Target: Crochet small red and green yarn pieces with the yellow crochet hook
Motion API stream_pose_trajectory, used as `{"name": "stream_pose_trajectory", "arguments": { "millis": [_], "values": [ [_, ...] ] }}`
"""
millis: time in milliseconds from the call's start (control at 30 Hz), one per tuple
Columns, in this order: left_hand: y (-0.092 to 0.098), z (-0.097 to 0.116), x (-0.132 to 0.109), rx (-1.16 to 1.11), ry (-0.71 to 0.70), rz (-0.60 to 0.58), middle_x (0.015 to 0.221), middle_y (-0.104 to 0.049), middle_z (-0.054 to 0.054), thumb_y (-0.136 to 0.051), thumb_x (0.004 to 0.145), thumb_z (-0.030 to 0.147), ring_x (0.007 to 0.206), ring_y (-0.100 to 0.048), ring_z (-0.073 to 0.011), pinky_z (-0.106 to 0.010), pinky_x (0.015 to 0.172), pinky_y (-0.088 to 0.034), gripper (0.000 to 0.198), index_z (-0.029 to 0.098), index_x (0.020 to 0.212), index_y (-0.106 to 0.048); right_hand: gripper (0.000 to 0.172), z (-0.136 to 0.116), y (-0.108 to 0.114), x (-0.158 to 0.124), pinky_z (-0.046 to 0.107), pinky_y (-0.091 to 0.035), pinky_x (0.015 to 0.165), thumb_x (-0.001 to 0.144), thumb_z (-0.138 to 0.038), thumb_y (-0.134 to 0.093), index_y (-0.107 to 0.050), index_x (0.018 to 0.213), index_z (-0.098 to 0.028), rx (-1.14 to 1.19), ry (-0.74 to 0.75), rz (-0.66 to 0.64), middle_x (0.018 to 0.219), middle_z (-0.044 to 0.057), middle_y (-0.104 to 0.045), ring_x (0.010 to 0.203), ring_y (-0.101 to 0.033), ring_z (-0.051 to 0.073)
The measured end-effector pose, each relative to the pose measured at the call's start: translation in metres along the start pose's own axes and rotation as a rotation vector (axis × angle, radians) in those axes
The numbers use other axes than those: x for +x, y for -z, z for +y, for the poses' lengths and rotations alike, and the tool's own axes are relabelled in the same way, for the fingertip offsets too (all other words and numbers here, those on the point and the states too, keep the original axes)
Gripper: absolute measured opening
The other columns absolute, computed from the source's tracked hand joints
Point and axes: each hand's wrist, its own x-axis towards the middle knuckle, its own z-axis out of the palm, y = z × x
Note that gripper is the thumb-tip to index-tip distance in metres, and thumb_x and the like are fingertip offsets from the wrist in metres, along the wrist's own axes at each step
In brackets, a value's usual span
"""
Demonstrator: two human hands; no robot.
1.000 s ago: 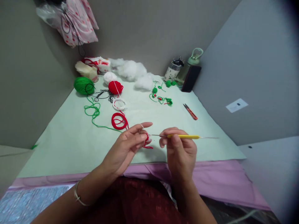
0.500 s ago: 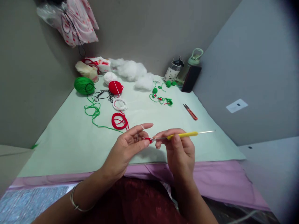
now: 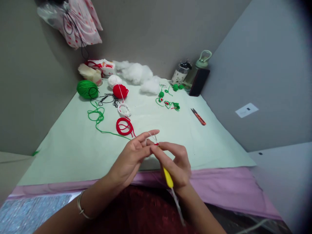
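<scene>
My left hand (image 3: 133,156) pinches a small red crochet piece (image 3: 156,144) between thumb and fingers, with white yarn looped over its raised index finger. Against it, my right hand (image 3: 176,162) is closed on a yellow-handled crochet hook (image 3: 168,177). The hook's handle points down toward my lap, and its working tip is mostly hidden by the fingers at the red piece. Beyond my left hand lie a red yarn coil (image 3: 124,126) and a white yarn coil (image 3: 124,110). Both hands touch at the fingertips.
Green yarn (image 3: 87,89), a red ball (image 3: 120,91) and a white ball (image 3: 114,81) sit at the back left. White stuffing (image 3: 137,74) lies along the back wall. Small green pieces (image 3: 175,106), red snips (image 3: 198,117), a phone (image 3: 200,82) and a bottle (image 3: 193,73) are on the right.
My right hand has moved left and turned, swinging the hook from pointing right to pointing down toward my lap. My left hand has stayed nearly in place.
</scene>
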Motion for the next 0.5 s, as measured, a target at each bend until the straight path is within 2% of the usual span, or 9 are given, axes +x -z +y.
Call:
{"name": "stream_pose_trajectory", "arguments": {
  "millis": [100, 200, 267, 333, 433, 500],
  "values": [
    [0.003, 0.005, 0.001, -0.102, 0.085, -0.013, 0.085, -0.070, 0.000, -0.093, 0.078, 0.024, 0.084, -0.065, -0.0118, -0.028, 0.093, -0.052, 0.047, 0.021, 0.123, -0.082, 0.031, -0.004, 0.002, 0.006, 0.035, -0.063, 0.076, 0.104, -0.011, -0.057, -0.076, 0.123, -0.026, 0.277, -0.283, 0.113, 0.102, 0.006, -0.076, 0.089, -0.073, 0.019],
    [0.003, 0.007, 0.000, -0.048, 0.016, -0.011, 0.088, -0.071, 0.000, -0.091, 0.080, 0.022, 0.086, -0.065, -0.0115, -0.026, 0.093, -0.051, 0.041, 0.022, 0.120, -0.084, 0.027, -0.006, 0.001, 0.015, 0.033, -0.060, 0.067, 0.107, -0.016, -0.054, -0.078, 0.111, -0.027, 0.580, -0.501, 0.211, 0.091, 0.002, -0.074, 0.073, -0.068, 0.016],
    [0.000, 0.005, -0.001, 0.030, -0.036, -0.024, 0.088, -0.073, 0.000, -0.092, 0.080, 0.024, 0.087, -0.065, -0.0118, -0.024, 0.089, -0.050, 0.038, 0.024, 0.117, -0.085, 0.023, -0.006, -0.001, 0.019, 0.033, -0.060, 0.068, 0.106, -0.018, -0.058, -0.079, 0.107, -0.027, 0.640, -0.515, 0.169, 0.096, 0.003, -0.077, 0.078, -0.071, 0.017],
    [-0.003, 0.002, -0.002, 0.087, -0.084, -0.021, 0.087, -0.074, 0.000, -0.092, 0.081, 0.025, 0.087, -0.065, -0.0120, -0.023, 0.088, -0.050, 0.035, 0.026, 0.116, -0.085, 0.023, -0.007, -0.003, 0.019, 0.033, -0.062, 0.070, 0.105, -0.016, -0.059, -0.079, 0.110, -0.027, 0.597, -0.483, 0.130, 0.099, 0.004, -0.080, 0.086, -0.074, 0.019],
    [-0.006, -0.001, -0.002, 0.086, -0.125, 0.019, 0.086, -0.072, 0.001, -0.092, 0.080, 0.025, 0.085, -0.064, -0.0114, -0.023, 0.086, -0.049, 0.040, 0.028, 0.119, -0.084, 0.030, -0.009, -0.002, 0.013, 0.034, -0.064, 0.073, 0.102, -0.010, -0.062, -0.078, 0.119, -0.029, 0.358, -0.368, 0.105, 0.102, 0.004, -0.080, 0.089, -0.075, 0.019],
    [-0.006, -0.001, -0.001, 0.033, -0.069, 0.019, 0.087, -0.073, 0.001, -0.093, 0.079, 0.027, 0.084, -0.063, -0.0113, -0.023, 0.084, -0.050, 0.044, 0.026, 0.122, -0.084, 0.035, -0.010, 0.000, 0.009, 0.035, -0.064, 0.075, 0.098, -0.008, -0.067, -0.079, 0.123, -0.030, 0.168, -0.265, 0.083, 0.108, 0.006, -0.080, 0.092, -0.076, 0.020]
  ]
}}
